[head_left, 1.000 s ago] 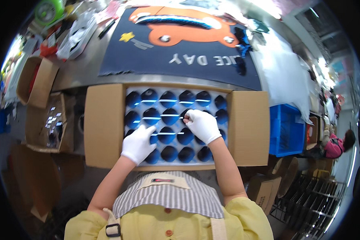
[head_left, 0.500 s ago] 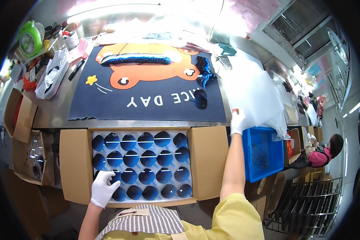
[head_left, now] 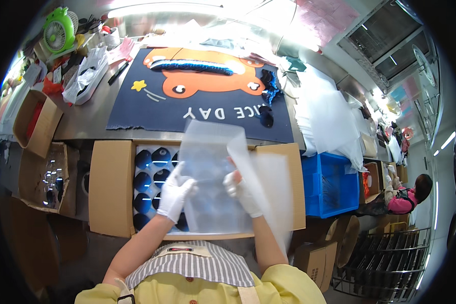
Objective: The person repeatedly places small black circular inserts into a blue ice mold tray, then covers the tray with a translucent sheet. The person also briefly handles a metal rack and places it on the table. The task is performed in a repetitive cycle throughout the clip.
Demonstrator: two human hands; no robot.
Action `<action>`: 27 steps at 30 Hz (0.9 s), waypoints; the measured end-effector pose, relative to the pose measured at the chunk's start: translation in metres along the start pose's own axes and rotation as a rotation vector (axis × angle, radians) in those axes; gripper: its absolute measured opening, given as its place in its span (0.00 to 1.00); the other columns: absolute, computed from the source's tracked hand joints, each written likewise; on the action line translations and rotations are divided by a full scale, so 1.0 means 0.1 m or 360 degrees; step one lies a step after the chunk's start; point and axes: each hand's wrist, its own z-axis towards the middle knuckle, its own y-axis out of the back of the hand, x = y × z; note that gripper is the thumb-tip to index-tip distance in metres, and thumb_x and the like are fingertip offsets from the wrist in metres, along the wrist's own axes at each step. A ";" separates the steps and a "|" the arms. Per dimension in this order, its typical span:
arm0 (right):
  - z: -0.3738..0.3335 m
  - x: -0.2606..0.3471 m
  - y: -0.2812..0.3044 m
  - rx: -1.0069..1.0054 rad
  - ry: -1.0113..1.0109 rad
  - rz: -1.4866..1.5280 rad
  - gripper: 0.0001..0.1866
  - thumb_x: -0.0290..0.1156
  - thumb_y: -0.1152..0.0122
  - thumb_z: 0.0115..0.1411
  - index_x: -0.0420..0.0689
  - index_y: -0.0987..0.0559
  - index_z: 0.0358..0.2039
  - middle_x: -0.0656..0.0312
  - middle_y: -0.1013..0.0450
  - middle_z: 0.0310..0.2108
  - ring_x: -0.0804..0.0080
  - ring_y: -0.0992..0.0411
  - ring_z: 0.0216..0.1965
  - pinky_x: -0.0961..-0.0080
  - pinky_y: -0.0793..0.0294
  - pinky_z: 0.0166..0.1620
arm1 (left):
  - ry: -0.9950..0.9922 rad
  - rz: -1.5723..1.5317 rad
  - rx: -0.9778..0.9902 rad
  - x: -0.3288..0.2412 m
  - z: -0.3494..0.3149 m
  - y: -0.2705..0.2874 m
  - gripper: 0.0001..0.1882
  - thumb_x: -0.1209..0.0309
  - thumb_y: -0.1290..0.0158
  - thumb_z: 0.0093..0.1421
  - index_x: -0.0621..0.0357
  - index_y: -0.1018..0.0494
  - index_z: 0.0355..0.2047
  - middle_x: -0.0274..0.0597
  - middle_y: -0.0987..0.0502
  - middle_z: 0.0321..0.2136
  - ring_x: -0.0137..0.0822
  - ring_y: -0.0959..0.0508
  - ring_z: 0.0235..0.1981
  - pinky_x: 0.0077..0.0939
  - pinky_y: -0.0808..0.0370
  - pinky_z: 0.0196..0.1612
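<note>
A cardboard box with its side flaps folded out stands in front of me. Inside it, dark-blue gradient lenses lie in rows on a white base. Over the middle and right of these rows hangs a translucent sheet, its right part folded and blurred by motion. My white-gloved left hand is closed at the sheet's left edge, thumb toward the sheet. My right hand, also gloved, grips the sheet farther right, with some fingers partly behind a fold. The lenses under the sheet are only faintly visible.
Beyond the box, a dark mat bears a long row of stacked lenses and a smaller heap. More translucent sheets lie right, above a blue bin. An open carton stands left; a person is far right.
My right hand has come from the sheet stack to above the box, bringing a translucent sheet. My left hand has moved right and up from the lenses to the sheet's edge.
</note>
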 end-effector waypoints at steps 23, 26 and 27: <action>0.29 -0.40 0.03 -0.0094 0.0009 0.0094 0.22 0.33 0.47 0.68 0.40 0.34 0.60 0.65 0.31 0.28 0.82 0.34 0.24 0.83 0.32 0.30 | -0.0619 0.2989 0.0587 0.09 -0.10 0.56 0.36 0.45 0.45 0.57 0.43 0.34 0.64 0.54 0.41 0.66 0.58 0.44 0.67 0.65 0.50 0.66; 0.58 -0.36 0.22 -0.0407 -0.0452 0.0271 0.13 0.38 0.47 0.69 0.41 0.30 0.44 0.68 0.35 0.23 0.83 0.39 0.18 0.81 0.38 0.21 | -0.0677 0.2929 0.0532 0.06 -0.14 0.56 0.37 0.45 0.45 0.57 0.46 0.34 0.63 0.54 0.41 0.66 0.59 0.44 0.67 0.64 0.51 0.66; 0.66 -0.35 0.28 -0.0490 -0.0611 0.0337 0.13 0.40 0.48 0.70 0.42 0.31 0.41 0.68 0.35 0.22 0.84 0.41 0.16 0.82 0.41 0.19 | -0.0587 0.2916 0.0531 0.02 -0.13 0.54 0.37 0.45 0.45 0.57 0.47 0.34 0.63 0.54 0.41 0.66 0.59 0.44 0.67 0.64 0.51 0.66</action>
